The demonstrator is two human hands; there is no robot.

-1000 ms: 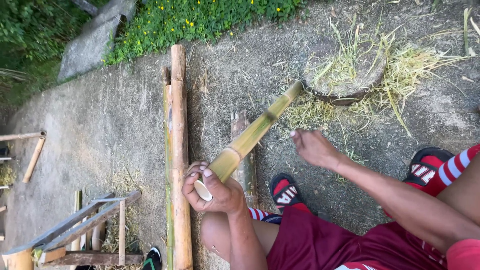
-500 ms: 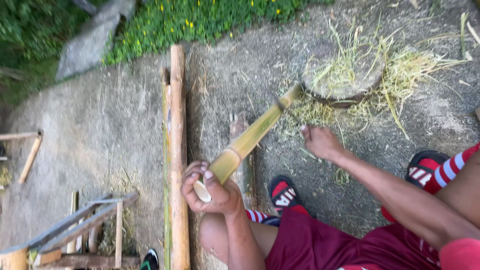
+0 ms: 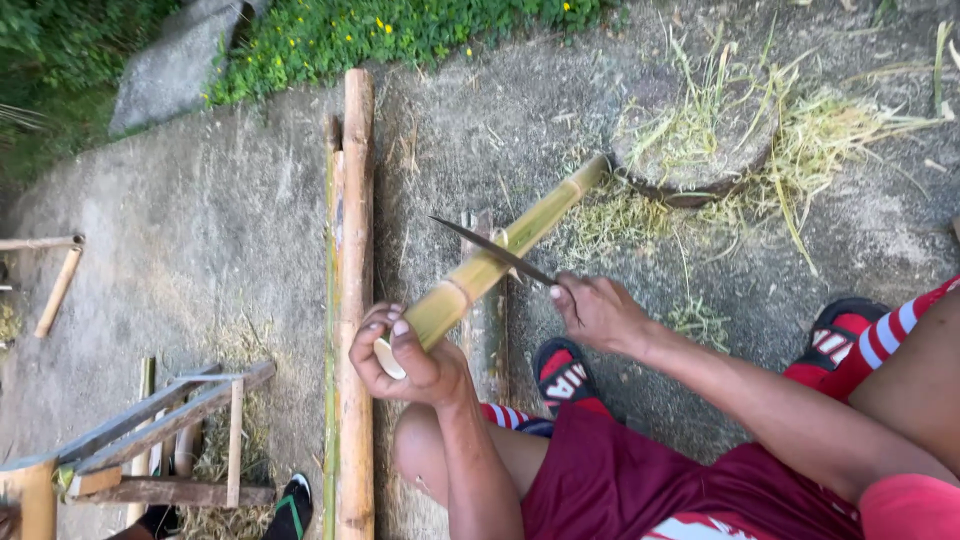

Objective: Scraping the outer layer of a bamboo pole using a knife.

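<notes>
The left hand [image 3: 410, 355], low in the centre of the frame, has its grip closed around the cut near end of a green bamboo stalk [image 3: 500, 260]. The fingers curl over the top of the stalk and the thumb wraps below the pale open end. The stalk slants up and to the right across the middle of the frame, and its far end rests against the edge of a round wooden block [image 3: 700, 150] in the upper right.

The right hand [image 3: 600, 310], just right of centre, has its grip shut on the handle of a knife [image 3: 490, 250]. The dark, thin blade points up and to the left and lies across the stalk about midway along it; whether the edge bites into the bamboo cannot be told.

Dry grass and pale shavings [image 3: 800, 140] lie scattered on and around the block. Left of the hands, long bamboo poles [image 3: 350, 300] lie together on the concrete ground [image 3: 200, 230], running from the top to the bottom of the frame. A rough wooden frame [image 3: 170, 430] sits in the lower left. The person wears maroon shorts [image 3: 620, 480], and a black and red sandal [image 3: 560, 375] shows below the right hand. Green plants with small yellow flowers [image 3: 400, 30] line the top edge.
</notes>
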